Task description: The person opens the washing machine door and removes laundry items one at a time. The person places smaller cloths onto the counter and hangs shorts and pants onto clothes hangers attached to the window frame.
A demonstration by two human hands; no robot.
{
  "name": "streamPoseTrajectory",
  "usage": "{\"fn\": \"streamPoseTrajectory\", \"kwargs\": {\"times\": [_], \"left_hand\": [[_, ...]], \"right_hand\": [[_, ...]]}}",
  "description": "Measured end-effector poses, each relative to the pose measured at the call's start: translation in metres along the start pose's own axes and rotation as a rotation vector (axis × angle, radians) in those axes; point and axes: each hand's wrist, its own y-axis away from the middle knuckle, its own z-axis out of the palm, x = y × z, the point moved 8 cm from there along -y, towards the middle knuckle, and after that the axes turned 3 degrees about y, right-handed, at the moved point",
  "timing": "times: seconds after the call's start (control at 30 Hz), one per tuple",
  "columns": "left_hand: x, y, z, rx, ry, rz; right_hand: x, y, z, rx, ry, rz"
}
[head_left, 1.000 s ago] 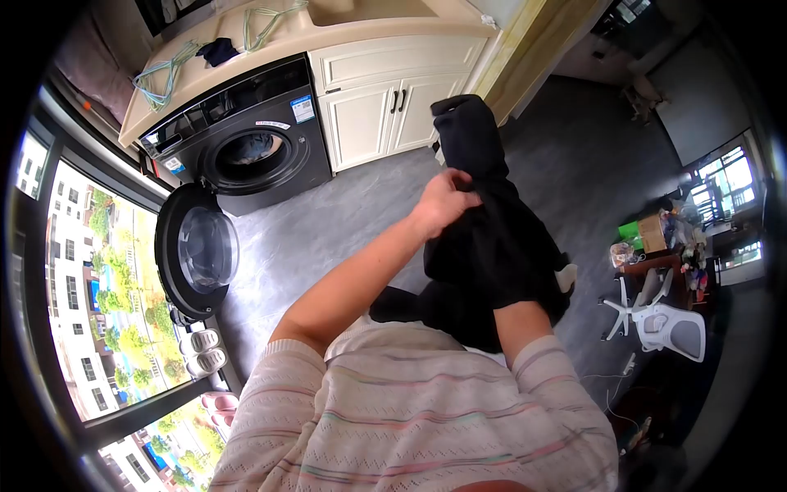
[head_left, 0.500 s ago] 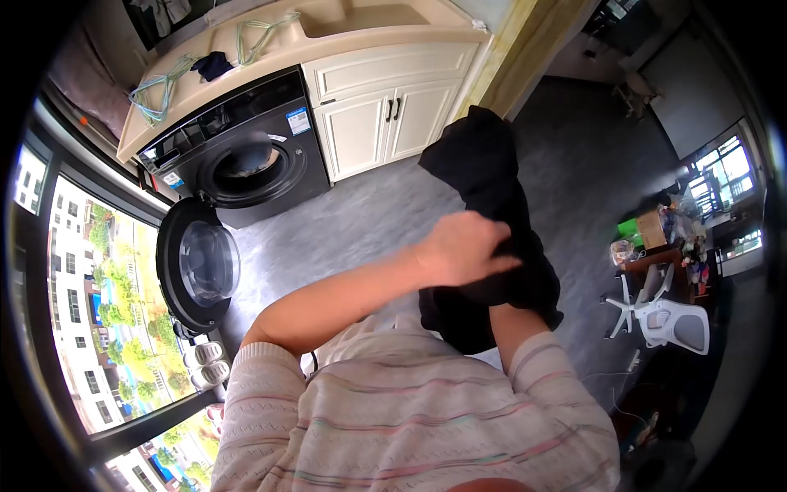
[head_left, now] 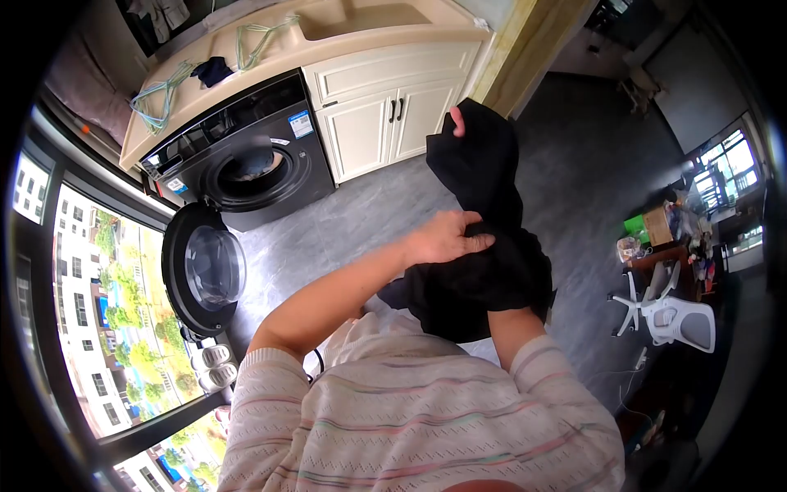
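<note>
A black garment hangs in front of me, with one long sleeve or leg stretched away toward the cabinet. My left hand is closed on its fabric near the middle, thumb on top. My right forearm goes into the cloth from below. Only a fingertip or thumb of my right hand pokes out at the far end; the cloth hides its other fingers. At the left stands a dark front-loading washing machine, its round door swung open, with some light cloth in the drum.
Above the washer, a beige counter with a sink carries wire hangers and a dark cloth. White cabinet doors are closed beside it. A window lies at left, slippers below the door, a white office chair at right.
A fingertip of my right hand has come out at the garment's far end. My left hand has shifted slightly left and now grips a bunched part of the cloth.
</note>
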Motion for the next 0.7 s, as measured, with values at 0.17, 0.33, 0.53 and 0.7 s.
{"fn": "streamPoseTrajectory", "kwargs": {"times": [0.17, 0.33, 0.53, 0.7], "left_hand": [[0.025, -0.012, -0.084, 0.307, -0.384, 0.214], [-0.061, 0.017, -0.254, 0.736, -0.765, -0.394], [-0.103, 0.135, -0.398, 1.075, -0.391, -0.407], [-0.023, 0.051, -0.297, 0.698, 0.109, -0.222]], "right_hand": [[-0.003, -0.013, 0.000, -0.012, -0.003, -0.007], [-0.001, -0.011, -0.030, -0.020, 0.116, -0.005], [0.062, 0.077, -0.355, 0.449, 0.666, 0.307], [0.053, 0.069, -0.367, 0.422, 0.825, 0.207]]}}
